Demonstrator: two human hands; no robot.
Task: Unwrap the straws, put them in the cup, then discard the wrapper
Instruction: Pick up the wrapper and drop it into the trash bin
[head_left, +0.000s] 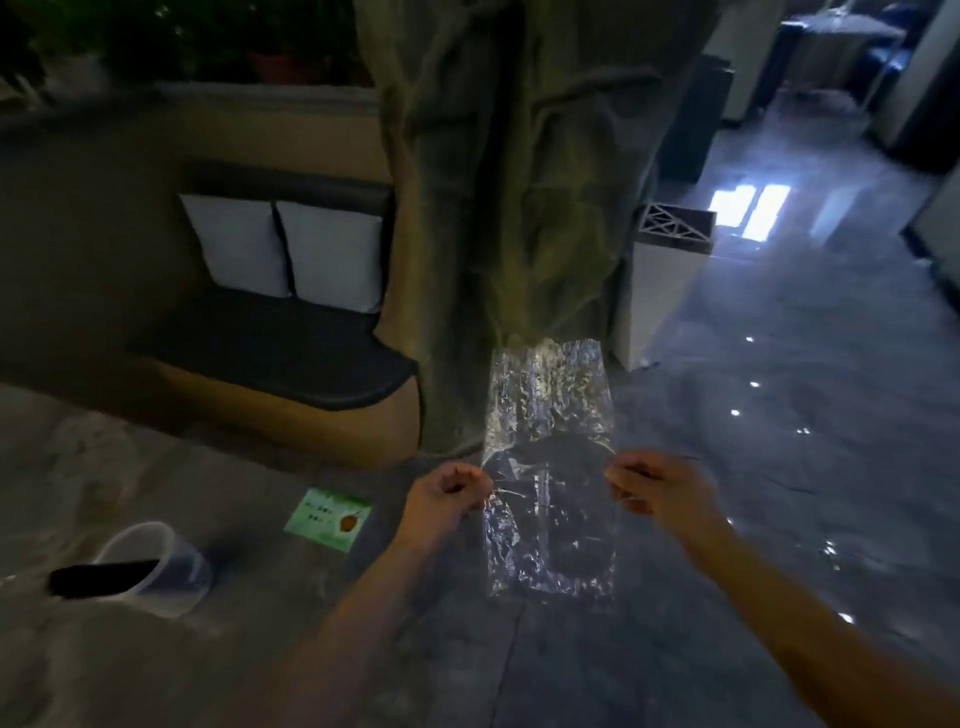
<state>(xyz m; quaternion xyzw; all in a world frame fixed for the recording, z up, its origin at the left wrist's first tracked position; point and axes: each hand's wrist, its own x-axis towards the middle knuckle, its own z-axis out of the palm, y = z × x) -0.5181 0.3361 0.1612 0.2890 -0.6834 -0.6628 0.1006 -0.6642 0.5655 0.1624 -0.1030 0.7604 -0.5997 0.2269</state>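
The wrapper (550, 462) I hold is a clear, crinkled plastic sleeve, long and narrow, stretched flat and upright in the air in front of me. My left hand (447, 493) pinches its left edge and my right hand (657, 486) pinches its right edge, both about midway along its length, so half stands above my fingers and half hangs below. It looks empty; I can see the floor through it. The cup (161, 569) is a translucent plastic one standing on the grey table surface well to my left, with a dark bundle of straws (98, 577) sticking out over its rim, leaning left.
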